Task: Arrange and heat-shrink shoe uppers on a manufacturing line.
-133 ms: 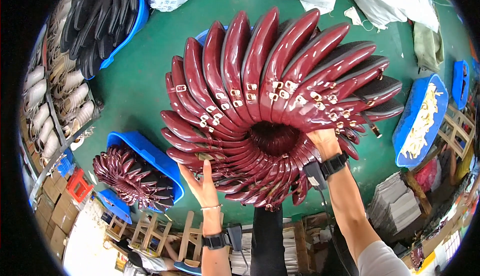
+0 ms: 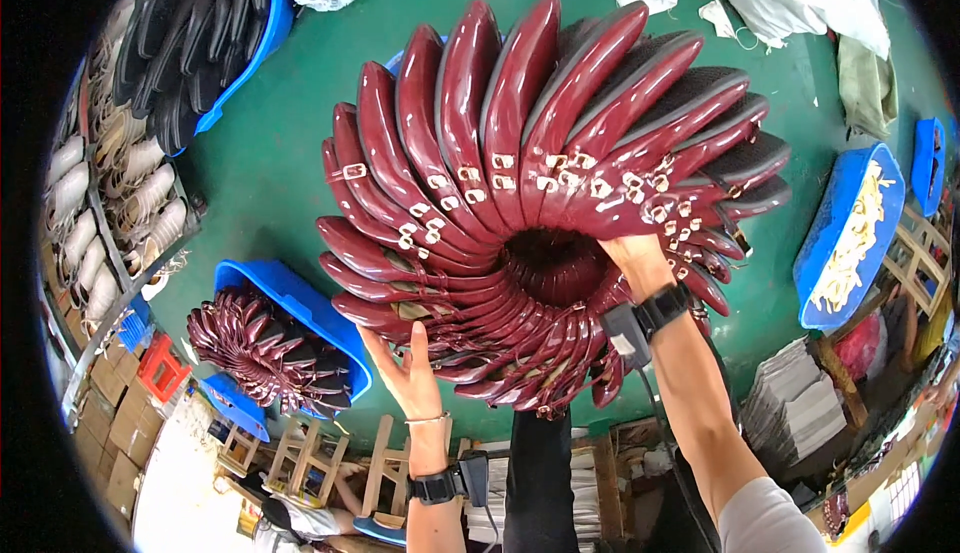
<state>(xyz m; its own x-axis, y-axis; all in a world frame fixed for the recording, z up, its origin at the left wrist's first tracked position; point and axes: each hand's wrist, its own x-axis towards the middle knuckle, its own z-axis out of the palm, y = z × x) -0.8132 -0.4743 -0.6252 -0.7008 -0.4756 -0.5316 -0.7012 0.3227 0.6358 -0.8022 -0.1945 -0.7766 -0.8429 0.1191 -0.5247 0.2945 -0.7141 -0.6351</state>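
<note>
**Big fan of shoe uppers, two hands needed**

Head view: the fanned stack of glossy maroon buckled shoe uppers is held up over the green floor. It looks bulky, floppy and slick, so grip it at the hub. The left hand lies open and flat underneath; the right hand is clamped at the centre. One blue plastic bin holds more maroon uppers, another blue tub pale strips.
</note>
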